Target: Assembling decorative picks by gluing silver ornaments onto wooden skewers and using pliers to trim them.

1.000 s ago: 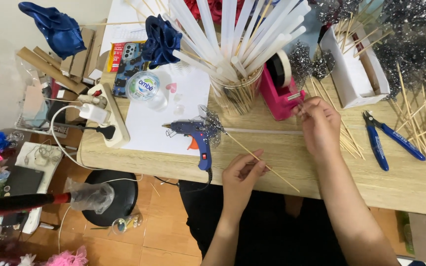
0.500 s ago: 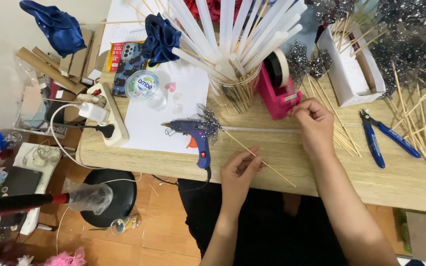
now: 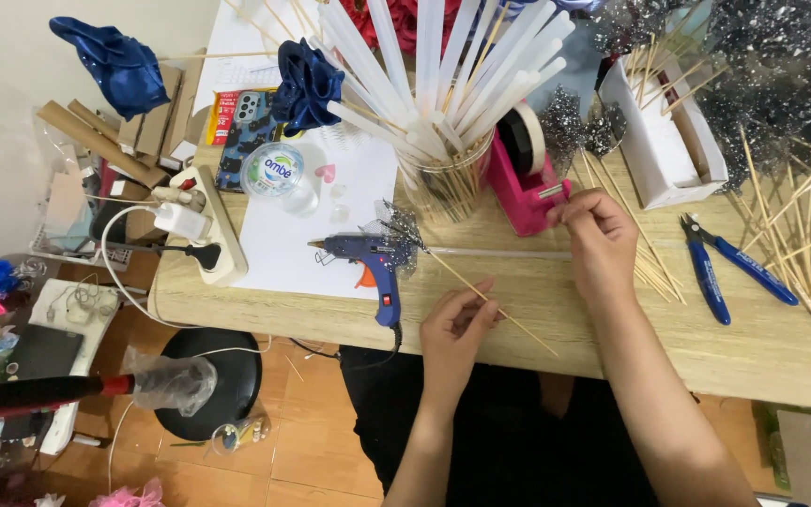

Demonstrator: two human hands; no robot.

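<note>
left hand (image 3: 454, 329): pinches wooden skewer (image 3: 490, 302) | right hand (image 3: 601, 239): at pink tape dispenser (image 3: 522, 178)

A wooden table (image 3: 800, 347) holds craft supplies. A blue glue gun (image 3: 373, 263) lies on white paper (image 3: 283, 239). Behind it stands a clear jar (image 3: 448, 178) full of white glue sticks (image 3: 424, 66). Blue pliers (image 3: 729, 268) lie at the right, near loose skewers (image 3: 800, 239) and a white box (image 3: 654, 141). A power strip (image 3: 213, 225) sits at the left edge. A black stool (image 3: 222, 385) stands on the floor below.
</note>
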